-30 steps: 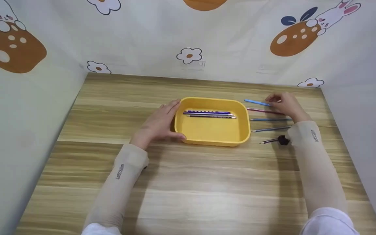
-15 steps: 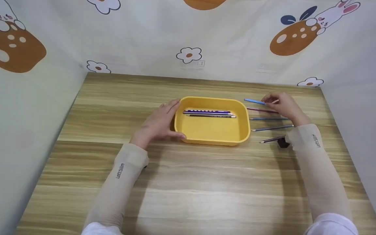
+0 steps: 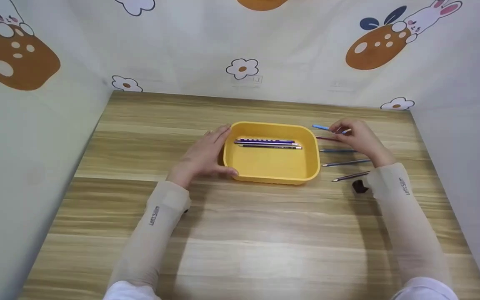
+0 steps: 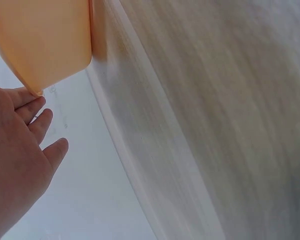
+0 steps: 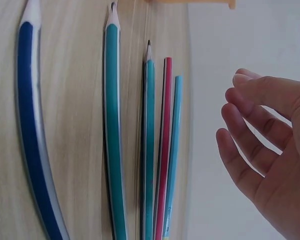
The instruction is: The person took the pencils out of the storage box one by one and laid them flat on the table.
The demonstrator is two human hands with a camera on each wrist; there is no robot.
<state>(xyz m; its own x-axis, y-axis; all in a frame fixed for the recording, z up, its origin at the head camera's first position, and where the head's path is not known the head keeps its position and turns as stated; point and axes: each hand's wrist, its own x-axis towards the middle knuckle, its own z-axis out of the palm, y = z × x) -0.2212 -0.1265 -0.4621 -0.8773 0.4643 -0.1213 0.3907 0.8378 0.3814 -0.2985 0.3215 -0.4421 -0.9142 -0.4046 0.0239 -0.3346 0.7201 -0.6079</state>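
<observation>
Head view: your right grip (image 3: 356, 134), loosely curved and empty, hovers near the light-blue pencil (image 3: 320, 126) right of the yellow tray (image 3: 269, 166) that your left grip (image 3: 201, 156) touches straight-fingered; pinching too wide could catch the adjacent red pencil (image 3: 324, 138)

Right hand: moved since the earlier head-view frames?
Yes, leftward: in the head view, the right hand is now nearer the right edge of the yellow tray, which has stayed in place.
</observation>
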